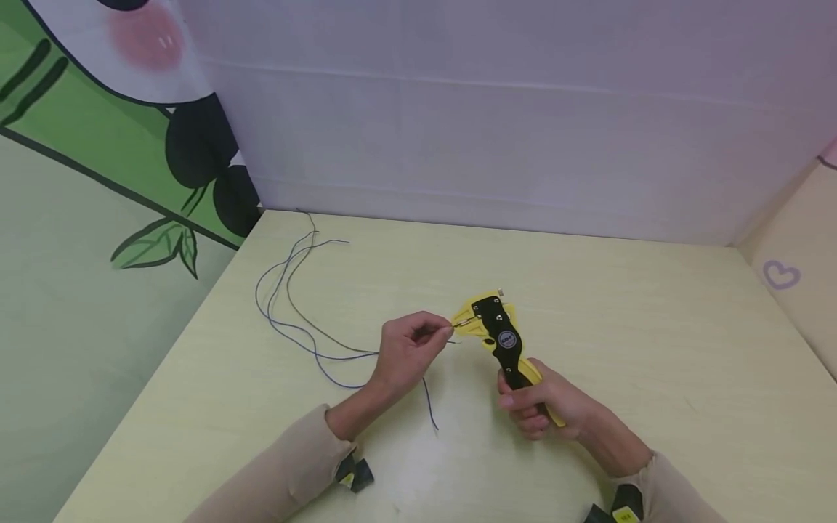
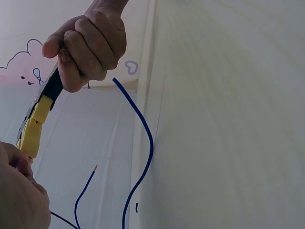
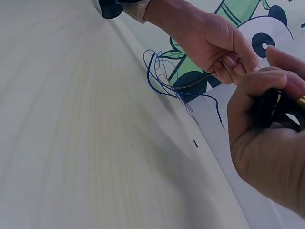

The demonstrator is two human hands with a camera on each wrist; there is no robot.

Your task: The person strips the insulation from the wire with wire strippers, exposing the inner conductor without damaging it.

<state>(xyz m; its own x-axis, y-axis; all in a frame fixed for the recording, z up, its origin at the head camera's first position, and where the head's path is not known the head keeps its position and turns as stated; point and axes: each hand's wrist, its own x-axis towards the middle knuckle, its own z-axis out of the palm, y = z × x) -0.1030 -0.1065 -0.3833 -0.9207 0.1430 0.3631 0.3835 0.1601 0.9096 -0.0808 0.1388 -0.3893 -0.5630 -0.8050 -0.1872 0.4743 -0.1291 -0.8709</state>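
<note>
My right hand [image 1: 546, 403] grips the handles of a yellow and black wire stripper [image 1: 506, 338], its head tilted up and to the left. Between thumb and forefinger my left hand [image 1: 408, 349] pinches a thin dark wire [image 1: 301, 309] right at the stripper's mouth. That wire trails back to the far left of the table. Blue wires [image 1: 264, 312] loop beside it and pass below my left hand. In the left wrist view, one blue wire [image 2: 83, 191] ends in bare copper, while a nearer blue wire [image 2: 147, 129] shows no bare end. The dark wire's tip inside the stripper is hard to make out.
A short blue offcut [image 3: 195, 143] lies on the pale wooden table [image 1: 654, 349]. A lilac cloth wall [image 1: 490, 145] rises along the back edge, with a painted wall [image 1: 65, 290] at the left. Dark wrist devices [image 1: 354, 473] sit at both sleeves.
</note>
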